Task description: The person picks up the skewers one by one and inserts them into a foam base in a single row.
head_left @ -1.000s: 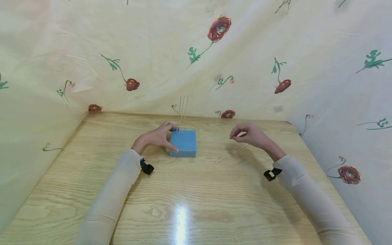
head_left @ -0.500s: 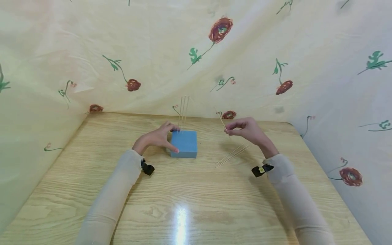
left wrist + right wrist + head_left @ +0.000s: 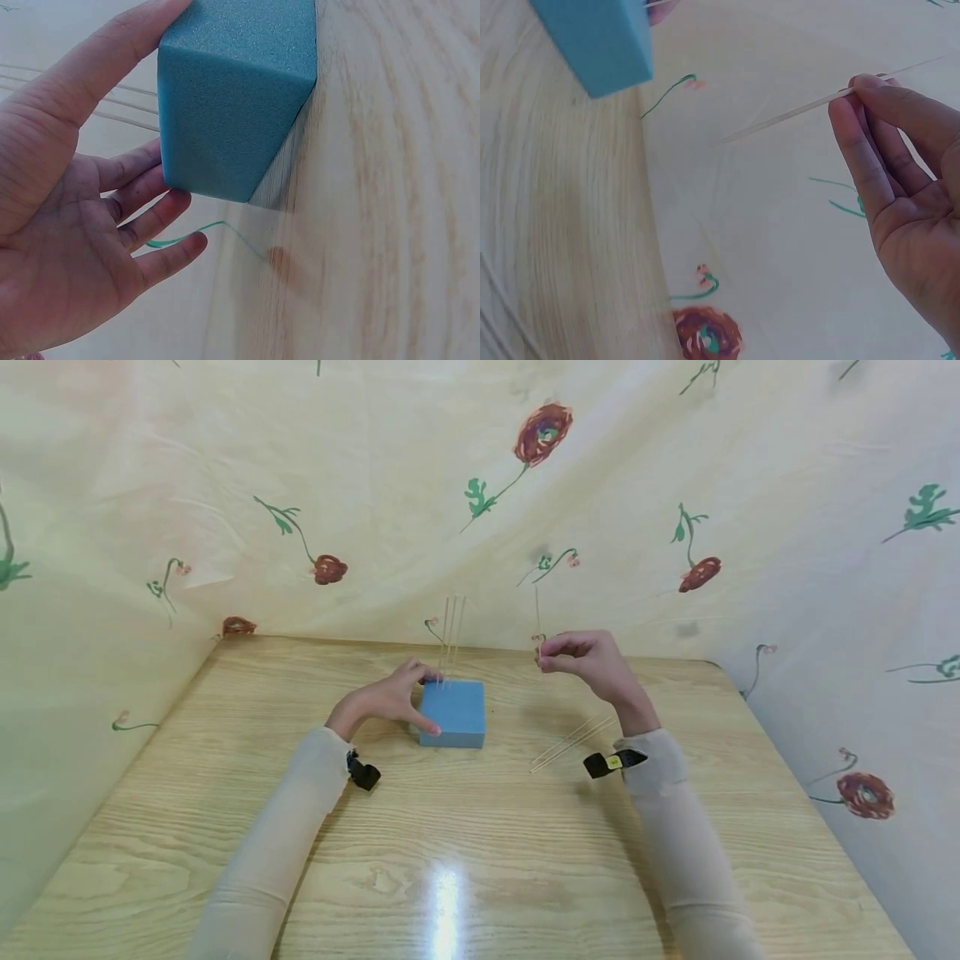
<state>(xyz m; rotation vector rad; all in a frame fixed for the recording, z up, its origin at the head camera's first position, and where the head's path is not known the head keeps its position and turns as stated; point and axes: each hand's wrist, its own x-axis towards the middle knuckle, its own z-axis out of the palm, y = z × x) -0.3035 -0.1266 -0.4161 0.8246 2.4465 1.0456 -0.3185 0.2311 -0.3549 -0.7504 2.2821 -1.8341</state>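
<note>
My left hand (image 3: 384, 697) holds a blue foam block (image 3: 454, 710) on the table, thumb at its near edge and fingers at its far left side. In the left wrist view the fingertips meet the side of the foam block (image 3: 225, 127). Three thin wooden skewers (image 3: 448, 647) stand up from the block's far left part, leaning slightly. To the right of the block and above the table, my right hand (image 3: 592, 662) pinches one skewer (image 3: 537, 610) between thumb and fingertips. The skewer stands nearly upright in the head view, and its lower end (image 3: 757, 129) points free of the hand in the right wrist view.
Several loose skewers (image 3: 572, 745) lie slantwise on the wooden table (image 3: 480, 827), right of the block. A flowered cloth (image 3: 390, 485) hangs behind the table and along both sides. Black camera mounts (image 3: 600, 765) sit on both wrists.
My right hand has lifted a skewer from the loose ones, moved left and away from me, and turned it from slanted to nearly upright. My left hand stays on the block.
</note>
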